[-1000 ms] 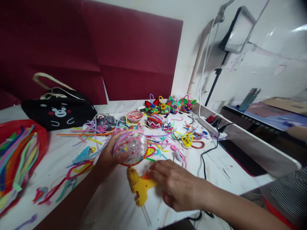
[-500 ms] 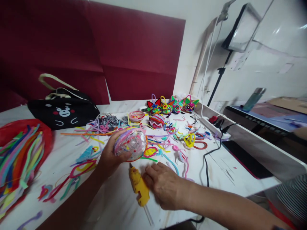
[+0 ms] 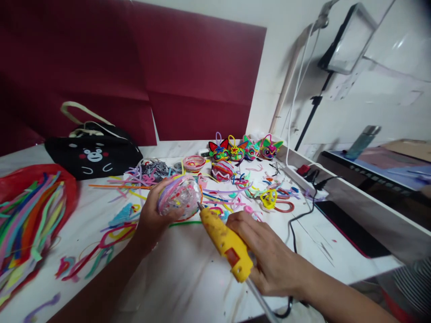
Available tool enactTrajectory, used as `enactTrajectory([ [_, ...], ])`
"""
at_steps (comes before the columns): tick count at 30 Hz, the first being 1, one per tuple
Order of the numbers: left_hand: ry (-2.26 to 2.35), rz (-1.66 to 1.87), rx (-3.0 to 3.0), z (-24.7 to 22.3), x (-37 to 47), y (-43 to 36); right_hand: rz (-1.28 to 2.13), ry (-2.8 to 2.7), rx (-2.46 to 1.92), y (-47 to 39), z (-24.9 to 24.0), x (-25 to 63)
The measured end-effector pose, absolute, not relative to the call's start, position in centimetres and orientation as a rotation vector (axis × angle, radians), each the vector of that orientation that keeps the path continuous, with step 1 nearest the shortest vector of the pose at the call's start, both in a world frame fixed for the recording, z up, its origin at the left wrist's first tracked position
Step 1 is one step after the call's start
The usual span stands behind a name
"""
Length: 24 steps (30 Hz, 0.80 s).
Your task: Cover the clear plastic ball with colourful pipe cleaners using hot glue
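Observation:
My left hand (image 3: 156, 211) is closed around a clear, bowl-like half shell (image 3: 182, 199) with pink, purple and orange pipe cleaner along its outside. Its hollow side faces me, speckled with colour. In my right hand (image 3: 266, 251) is a yellow glue gun (image 3: 224, 242), a clear glue stick (image 3: 261, 298) coming out of its back end. The nozzle points up and left, close to the shell's right rim; whether it touches I cannot tell. A green pipe cleaner (image 3: 185, 223) lies on the table just below the shell.
Loose pipe cleaners and scraps litter the table. Several finished animal-face ornaments (image 3: 220, 152) stand at the back, near a striped bowl shape (image 3: 194, 163). At left are a red bag of pipe cleaners (image 3: 72, 188) and a black bag (image 3: 90, 157). A power strip (image 3: 306, 183), cord and phone (image 3: 350, 229) lie right.
My right hand has lifted the glue gun from low on the table and brought its nozzle up to the shell's right rim. My left hand still holds the shell.

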State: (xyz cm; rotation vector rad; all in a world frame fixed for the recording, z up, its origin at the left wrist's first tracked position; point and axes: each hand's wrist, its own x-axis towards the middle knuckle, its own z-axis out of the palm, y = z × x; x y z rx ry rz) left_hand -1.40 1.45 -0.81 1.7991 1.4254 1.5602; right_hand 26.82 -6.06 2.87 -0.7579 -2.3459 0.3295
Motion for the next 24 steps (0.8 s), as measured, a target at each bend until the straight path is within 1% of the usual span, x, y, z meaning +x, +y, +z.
enactTrajectory([
  [6, 1.338, 1.552, 1.963, -1.7, -1.4, 1.4, 0.374, -2.2, -0.651, -4.6, 2.3, 25.5],
  [13, 1.311, 1.522, 2.103, -1.6, -1.1, 1.1, 0.301, -2.161, -0.628, -4.3, 1.9, 24.5],
  [24, 1.271, 1.464, 2.094, -1.9, -0.7, 0.9, 0.253, -2.144, -0.673, -4.1, 0.8, 24.0],
])
